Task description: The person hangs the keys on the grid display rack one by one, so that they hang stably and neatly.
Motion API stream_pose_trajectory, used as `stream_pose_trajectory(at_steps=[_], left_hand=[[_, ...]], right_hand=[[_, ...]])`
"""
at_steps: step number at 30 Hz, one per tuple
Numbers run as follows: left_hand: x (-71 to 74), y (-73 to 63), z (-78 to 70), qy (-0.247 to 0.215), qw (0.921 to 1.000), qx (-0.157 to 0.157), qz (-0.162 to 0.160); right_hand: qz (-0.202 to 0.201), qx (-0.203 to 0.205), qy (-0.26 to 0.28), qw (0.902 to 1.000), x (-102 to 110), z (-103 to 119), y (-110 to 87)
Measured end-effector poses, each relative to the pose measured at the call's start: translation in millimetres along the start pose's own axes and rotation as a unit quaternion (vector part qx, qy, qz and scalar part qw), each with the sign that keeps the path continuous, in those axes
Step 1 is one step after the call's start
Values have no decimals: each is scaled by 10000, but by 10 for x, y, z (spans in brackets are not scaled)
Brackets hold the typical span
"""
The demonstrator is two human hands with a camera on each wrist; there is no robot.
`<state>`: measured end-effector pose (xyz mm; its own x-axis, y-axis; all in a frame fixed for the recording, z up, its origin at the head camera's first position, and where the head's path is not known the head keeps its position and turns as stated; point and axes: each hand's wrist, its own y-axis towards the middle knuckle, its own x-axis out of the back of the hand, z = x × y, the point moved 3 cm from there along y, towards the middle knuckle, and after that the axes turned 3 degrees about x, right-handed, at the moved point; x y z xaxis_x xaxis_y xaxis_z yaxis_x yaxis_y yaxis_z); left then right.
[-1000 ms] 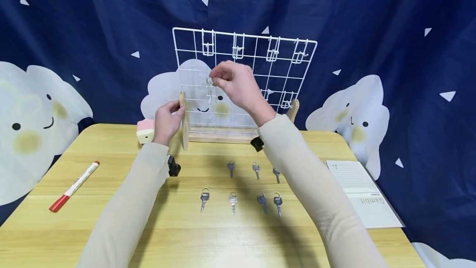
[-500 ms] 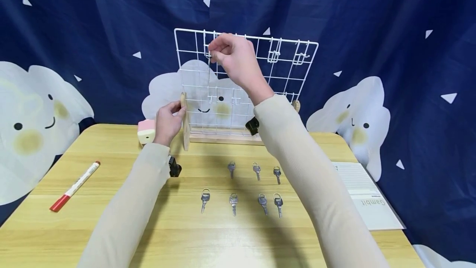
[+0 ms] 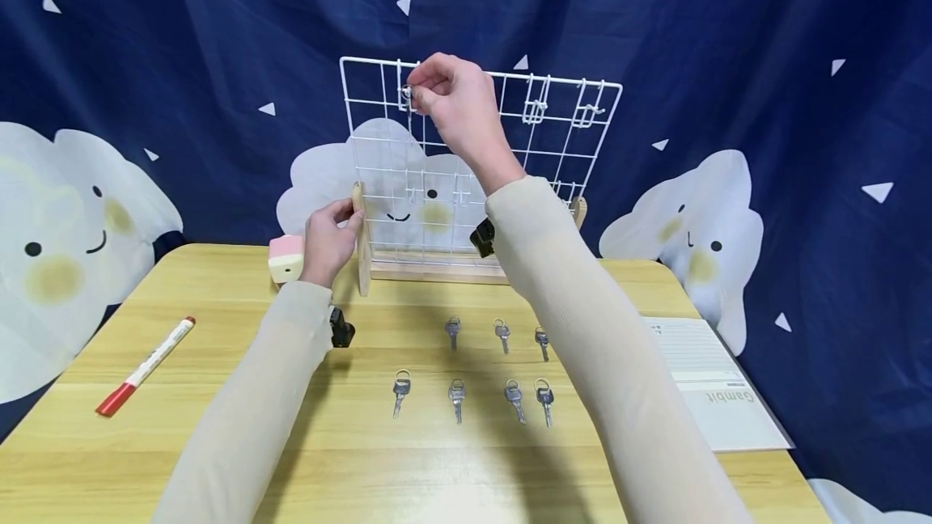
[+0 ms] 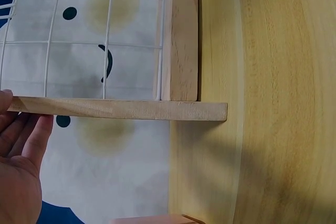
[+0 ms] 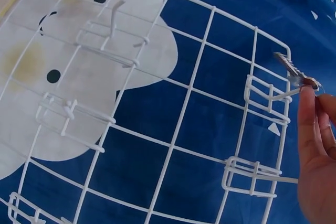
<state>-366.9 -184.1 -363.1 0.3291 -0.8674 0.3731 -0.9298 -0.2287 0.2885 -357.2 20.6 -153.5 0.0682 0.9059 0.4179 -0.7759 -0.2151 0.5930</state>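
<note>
My right hand pinches a small metal key by its ring at the top left of a white wire grid. The ring is at the tip of the upper-left hook; whether it is over the hook I cannot tell. Below the fingers, the key's blade hangs free. My left hand grips the grid's left wooden post between thumb and fingers. Several more keys lie in two rows on the table, one at the front left. The right hand hides part of the upper hooks in the head view.
A red-and-white marker lies at the left of the wooden table. Beside the left hand sits a pink and cream block. A notepad lies by the right edge. A dark blue curtain hangs behind the grid.
My right hand has risen with the key from the lower-left hook to the upper-left one, then shifted slightly upward there. The left hand stays on the post.
</note>
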Motion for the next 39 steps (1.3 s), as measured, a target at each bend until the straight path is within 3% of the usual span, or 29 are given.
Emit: stream_pose_trajectory(at_steps=[14, 17, 20, 23, 26, 34, 39], left_hand=[[-2, -33, 5, 1, 10000, 62, 53], [-13, -30, 13, -87, 9997, 117, 181], [-26, -22, 16, -144, 9993, 171, 294], [-39, -15, 6, -113, 9993, 149, 318], [-47, -9, 0, 14, 9995, 43, 308], [-26, -1, -24, 257, 9990, -202, 289], [-13, 13, -22, 392, 9986, -143, 340]], right_hand=[[-109, -359, -83, 9993, -65, -42, -53], [-107, -284, -141, 9994, -62, -52, -105], [0, 163, -311, 9994, -35, -71, -209], [280, 706, -567, 9955, 3, -127, -369], [634, 920, -810, 9904, 41, -252, -562], [1555, 235, -881, 9836, 103, -732, -1048], [2030, -120, -838, 9755, 63, -972, -1281]])
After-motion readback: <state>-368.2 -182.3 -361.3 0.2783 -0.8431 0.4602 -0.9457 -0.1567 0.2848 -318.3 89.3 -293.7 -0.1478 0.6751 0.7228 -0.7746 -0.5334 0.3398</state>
